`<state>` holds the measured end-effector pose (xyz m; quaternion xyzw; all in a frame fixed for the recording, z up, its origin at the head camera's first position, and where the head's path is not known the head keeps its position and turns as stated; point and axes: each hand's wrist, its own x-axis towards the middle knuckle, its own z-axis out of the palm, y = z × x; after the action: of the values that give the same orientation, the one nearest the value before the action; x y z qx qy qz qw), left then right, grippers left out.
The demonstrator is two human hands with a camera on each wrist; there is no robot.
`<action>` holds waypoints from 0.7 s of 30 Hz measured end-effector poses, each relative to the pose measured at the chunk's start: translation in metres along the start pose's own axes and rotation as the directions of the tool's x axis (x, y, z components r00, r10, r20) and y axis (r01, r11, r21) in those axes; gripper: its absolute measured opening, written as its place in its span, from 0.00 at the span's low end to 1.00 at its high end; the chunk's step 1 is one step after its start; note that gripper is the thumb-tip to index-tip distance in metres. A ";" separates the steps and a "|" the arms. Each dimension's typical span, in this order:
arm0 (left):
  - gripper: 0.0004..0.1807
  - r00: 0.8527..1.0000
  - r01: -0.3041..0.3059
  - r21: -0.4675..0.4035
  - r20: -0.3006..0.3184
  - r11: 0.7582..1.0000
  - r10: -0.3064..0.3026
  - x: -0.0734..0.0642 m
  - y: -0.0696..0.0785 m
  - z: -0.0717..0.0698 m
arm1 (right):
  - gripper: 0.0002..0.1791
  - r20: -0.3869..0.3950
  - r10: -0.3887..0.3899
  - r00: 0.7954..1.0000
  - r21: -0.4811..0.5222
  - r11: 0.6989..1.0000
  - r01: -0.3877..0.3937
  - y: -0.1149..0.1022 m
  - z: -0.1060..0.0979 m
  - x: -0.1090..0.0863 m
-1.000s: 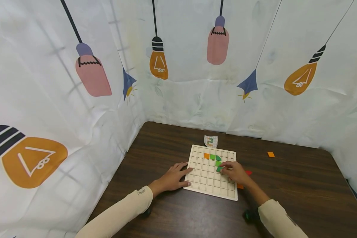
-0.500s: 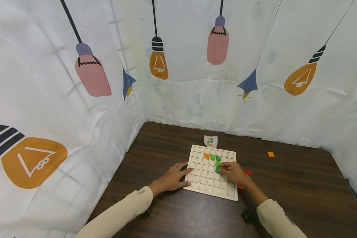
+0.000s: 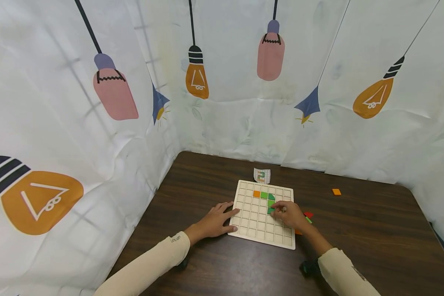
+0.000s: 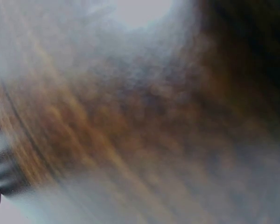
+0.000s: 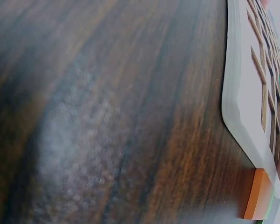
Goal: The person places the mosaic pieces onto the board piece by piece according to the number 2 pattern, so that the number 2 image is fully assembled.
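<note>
Right hand (image 3: 286, 213) has thumb and fingertips narrowed to a light pinch on the dark green tile (image 3: 270, 210), coming in from the right, which probably keeps its cell in sight. That tile's on the board (image 3: 249, 222), right of the middle; can't tell if it's fully seated. It's one cell nearer than the light green tile (image 3: 271, 203), under the rounded tile (image 3: 271, 197). From there a green square (image 3: 264, 195) and orange square (image 3: 257, 193) run left near the board's far edge.

Left hand (image 3: 215, 222) has its fingers spread at the left edge, thumb by the near-left corner — I'd guess to stop sliding. The card (image 3: 262, 176) is at the far edge, pattern up, probably for easy reading. Loose bits — red tile (image 3: 308, 215), green strip (image 3: 308, 220), orange block (image 3: 298, 232) — lie off the right edge, handy for that hand I reckon. A stray orange tile (image 3: 336, 192) sits toward the table's (image 3: 373, 230) far edge.
</note>
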<state>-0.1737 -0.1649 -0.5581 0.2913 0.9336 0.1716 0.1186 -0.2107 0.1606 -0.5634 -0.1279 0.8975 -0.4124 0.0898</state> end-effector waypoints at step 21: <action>0.38 1.000 0.000 -0.003 0.004 1.000 0.000 -0.001 0.000 -0.002 | 0.09 -0.017 -0.047 0.999 -0.038 0.998 0.046 0.001 0.003 0.001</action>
<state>-0.1732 -0.1654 -0.5564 0.2917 0.9331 0.1723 0.1210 -0.2109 0.1583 -0.5662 -0.1466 0.9026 -0.3986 0.0697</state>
